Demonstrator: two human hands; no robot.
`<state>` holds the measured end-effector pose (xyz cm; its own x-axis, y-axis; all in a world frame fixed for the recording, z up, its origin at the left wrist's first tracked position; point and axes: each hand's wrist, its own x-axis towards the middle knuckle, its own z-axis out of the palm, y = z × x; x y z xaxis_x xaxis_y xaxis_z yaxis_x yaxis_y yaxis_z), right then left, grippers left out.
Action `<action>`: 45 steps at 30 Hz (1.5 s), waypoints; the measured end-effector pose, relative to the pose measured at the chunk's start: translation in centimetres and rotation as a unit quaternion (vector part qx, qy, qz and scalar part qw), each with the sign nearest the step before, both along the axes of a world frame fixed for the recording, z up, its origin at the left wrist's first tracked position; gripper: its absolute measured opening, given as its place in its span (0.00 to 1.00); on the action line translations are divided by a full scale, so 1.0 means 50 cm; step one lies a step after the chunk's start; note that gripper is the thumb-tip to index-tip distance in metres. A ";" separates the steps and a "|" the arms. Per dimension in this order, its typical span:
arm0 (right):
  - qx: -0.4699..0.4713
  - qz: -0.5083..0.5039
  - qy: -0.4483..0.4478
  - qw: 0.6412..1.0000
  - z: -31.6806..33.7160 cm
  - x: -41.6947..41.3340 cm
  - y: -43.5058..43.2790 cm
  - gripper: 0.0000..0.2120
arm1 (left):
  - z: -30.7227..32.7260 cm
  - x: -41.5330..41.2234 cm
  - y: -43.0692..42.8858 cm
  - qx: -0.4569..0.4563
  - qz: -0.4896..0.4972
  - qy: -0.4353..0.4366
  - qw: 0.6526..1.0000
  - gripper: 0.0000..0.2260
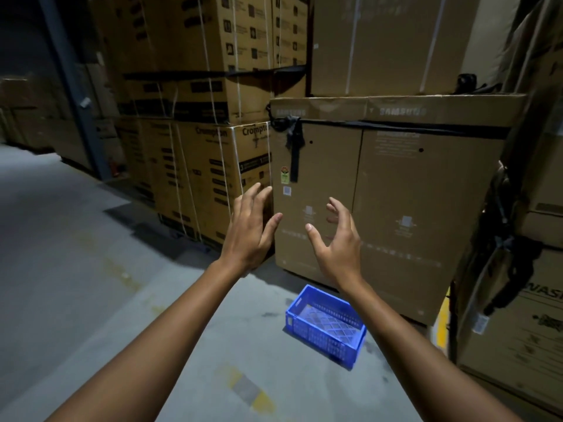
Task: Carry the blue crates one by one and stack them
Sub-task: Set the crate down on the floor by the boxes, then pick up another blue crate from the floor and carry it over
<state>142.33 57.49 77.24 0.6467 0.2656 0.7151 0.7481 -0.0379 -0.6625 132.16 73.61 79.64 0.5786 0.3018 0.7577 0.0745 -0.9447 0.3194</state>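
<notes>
One blue plastic crate (324, 327) with lattice walls stands upright on the concrete floor, close to the foot of a big cardboard box. It holds nothing. Both my arms stretch forward above it. My left hand (249, 229) is raised with fingers spread and relaxed, holding nothing. My right hand (335, 239) hovers beside it, fingers loosely bent, also holding nothing. Both hands are well above the crate and apart from it. No other blue crate is in view.
A large Samsung carton (396, 193) stands right behind the crate. Strapped Crompton cartons (201, 166) are stacked to the left, more boxes (524, 315) on the right. A steel post (73, 86) rises at the far left. Grey floor (76, 269) with worn yellow marks extends leftward.
</notes>
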 end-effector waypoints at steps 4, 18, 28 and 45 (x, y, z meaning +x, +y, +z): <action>-0.005 0.037 0.002 0.999 0.002 -0.151 -0.025 0.31 | -0.009 -0.151 -0.026 -0.018 0.034 0.006 0.999 0.27; 0.001 0.169 -0.007 0.986 0.065 -0.431 -0.120 0.30 | 0.043 -0.510 -0.207 0.007 0.142 -0.025 0.989 0.24; -0.060 0.309 0.041 0.948 -0.053 -0.647 -0.244 0.30 | -0.047 -0.763 -0.431 -0.018 0.268 0.039 0.963 0.24; -0.048 0.453 0.044 0.889 -0.068 -1.297 -0.474 0.28 | -0.072 -1.498 -0.790 -0.037 0.413 0.013 0.910 0.23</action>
